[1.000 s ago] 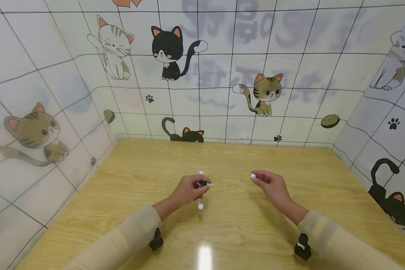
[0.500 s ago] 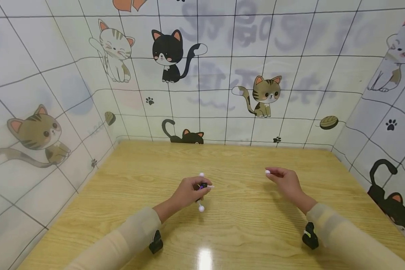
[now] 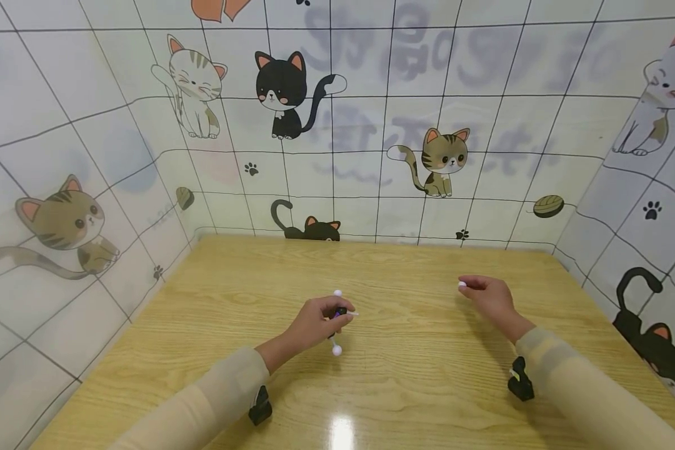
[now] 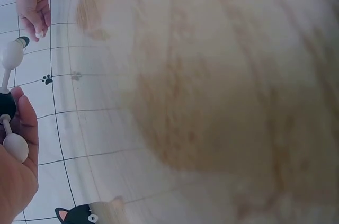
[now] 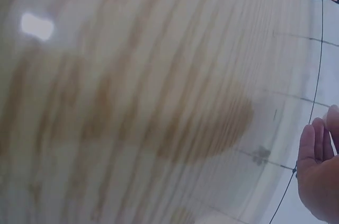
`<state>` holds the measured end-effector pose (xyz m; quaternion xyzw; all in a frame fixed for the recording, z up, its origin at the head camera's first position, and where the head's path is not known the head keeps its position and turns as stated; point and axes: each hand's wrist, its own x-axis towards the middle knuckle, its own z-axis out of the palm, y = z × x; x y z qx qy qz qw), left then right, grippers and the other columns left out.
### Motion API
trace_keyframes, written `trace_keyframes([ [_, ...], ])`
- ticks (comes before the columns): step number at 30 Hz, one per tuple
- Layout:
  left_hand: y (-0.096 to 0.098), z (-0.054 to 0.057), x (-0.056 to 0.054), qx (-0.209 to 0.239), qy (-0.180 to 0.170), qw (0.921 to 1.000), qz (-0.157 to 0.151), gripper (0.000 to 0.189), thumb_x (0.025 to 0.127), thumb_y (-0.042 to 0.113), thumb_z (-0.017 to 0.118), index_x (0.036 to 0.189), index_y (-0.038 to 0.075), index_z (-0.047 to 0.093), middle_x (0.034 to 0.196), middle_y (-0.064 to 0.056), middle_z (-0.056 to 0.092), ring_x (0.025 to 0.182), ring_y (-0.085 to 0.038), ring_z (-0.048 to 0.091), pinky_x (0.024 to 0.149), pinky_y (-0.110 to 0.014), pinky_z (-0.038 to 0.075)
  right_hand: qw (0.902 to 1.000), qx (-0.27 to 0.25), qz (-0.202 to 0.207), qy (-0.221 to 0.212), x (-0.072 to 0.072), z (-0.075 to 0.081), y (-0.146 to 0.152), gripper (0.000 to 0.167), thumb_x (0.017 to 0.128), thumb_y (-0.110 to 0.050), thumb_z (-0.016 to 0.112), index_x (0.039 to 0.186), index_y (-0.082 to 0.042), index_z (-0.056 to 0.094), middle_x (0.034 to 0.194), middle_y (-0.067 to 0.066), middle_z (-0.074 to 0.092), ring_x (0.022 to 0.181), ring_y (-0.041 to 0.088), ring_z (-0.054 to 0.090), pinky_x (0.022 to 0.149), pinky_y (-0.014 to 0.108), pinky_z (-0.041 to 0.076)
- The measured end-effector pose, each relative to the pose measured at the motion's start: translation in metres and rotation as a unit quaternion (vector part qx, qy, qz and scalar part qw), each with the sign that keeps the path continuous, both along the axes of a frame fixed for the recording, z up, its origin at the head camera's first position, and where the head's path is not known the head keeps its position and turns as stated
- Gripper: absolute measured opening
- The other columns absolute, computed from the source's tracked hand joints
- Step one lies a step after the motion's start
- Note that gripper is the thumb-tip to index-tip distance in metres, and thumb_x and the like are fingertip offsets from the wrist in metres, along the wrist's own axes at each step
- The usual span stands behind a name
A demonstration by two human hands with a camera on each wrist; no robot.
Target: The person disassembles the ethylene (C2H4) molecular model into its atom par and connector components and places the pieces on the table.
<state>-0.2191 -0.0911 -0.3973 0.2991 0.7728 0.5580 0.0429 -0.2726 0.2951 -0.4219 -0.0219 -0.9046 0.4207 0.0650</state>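
Observation:
My left hand grips a ball-and-stick molecular model above the table. Its dark centre sits between thumb and fingers, with a bit of purple showing in the head view. White balls on short pale sticks stick out on the far side and the near side, and a bare pale stick tip points right. Well to the right, my right hand pinches a small white ball between thumb and fingertips, apart from the model. In the right wrist view the hand is at the edge and the ball is mostly hidden.
A glossy wood-grain table lies under both hands. White grid-patterned panels with cartoon cats enclose its back and sides. Black wrist cameras hang below both sleeves.
My right hand has moved to the right and slightly away with the white ball, widening the distance to the model. The left hand has stayed nearly still, still gripping the model.

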Motion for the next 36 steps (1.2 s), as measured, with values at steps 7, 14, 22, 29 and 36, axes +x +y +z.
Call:
trace_keyframes([
  [7, 0.000, 0.003, 0.002, 0.006, 0.002, 0.9999, -0.009, 0.017, 0.096, 0.003, 0.061, 0.110, -0.006, 0.066, 0.100, -0.019, 0.064, 0.072, -0.049, 0.058, 0.052, -0.020, 0.044, 0.9985, 0.052, -0.015, 0.013, -0.011, -0.009, 0.018, 0.033, 0.096, -0.018, 0.064, 0.118, 0.007, 0.062, 0.113, 0.024, 0.063, 0.103, 0.038, 0.058, 0.084, 0.046, 0.049],
  [14, 0.001, 0.002, 0.001, 0.002, -0.010, 0.9999, -0.010, 0.018, 0.096, 0.005, 0.061, 0.111, -0.004, 0.067, 0.095, -0.017, 0.064, 0.073, -0.046, 0.059, 0.054, -0.021, 0.044, 0.9975, 0.068, -0.020, 0.000, -0.014, -0.013, 0.034, 0.028, 0.096, -0.015, 0.063, 0.114, 0.007, 0.063, 0.111, 0.025, 0.062, 0.100, 0.038, 0.057, 0.083, 0.046, 0.047],
  [22, 0.003, 0.002, 0.000, 0.002, -0.017, 0.9998, -0.014, 0.020, 0.096, 0.005, 0.061, 0.113, -0.006, 0.066, 0.092, -0.017, 0.063, 0.074, -0.048, 0.058, 0.054, -0.022, 0.044, 0.9957, 0.086, -0.030, -0.018, -0.016, -0.018, 0.041, 0.028, 0.092, -0.014, 0.068, 0.109, 0.007, 0.064, 0.107, 0.024, 0.064, 0.099, 0.039, 0.056, 0.087, 0.051, 0.044],
  [29, 0.004, 0.002, 0.001, 0.009, -0.024, 0.9995, -0.017, 0.019, 0.096, 0.005, 0.061, 0.112, -0.005, 0.066, 0.087, -0.026, 0.061, 0.072, -0.046, 0.058, 0.054, -0.021, 0.042, 0.9953, 0.090, -0.027, -0.024, -0.015, -0.020, 0.041, 0.031, 0.092, -0.016, 0.068, 0.112, 0.008, 0.066, 0.110, 0.026, 0.063, 0.106, 0.044, 0.053, 0.092, 0.054, 0.040],
  [36, 0.005, 0.001, 0.000, 0.011, -0.023, 0.9995, -0.018, 0.018, 0.096, 0.005, 0.061, 0.111, -0.005, 0.066, 0.087, -0.017, 0.062, 0.075, -0.052, 0.057, 0.054, -0.021, 0.043, 0.9960, 0.083, -0.018, -0.027, -0.016, -0.019, 0.041, 0.031, 0.094, -0.016, 0.066, 0.115, 0.007, 0.066, 0.118, 0.027, 0.061, 0.110, 0.045, 0.052, 0.092, 0.053, 0.041],
])
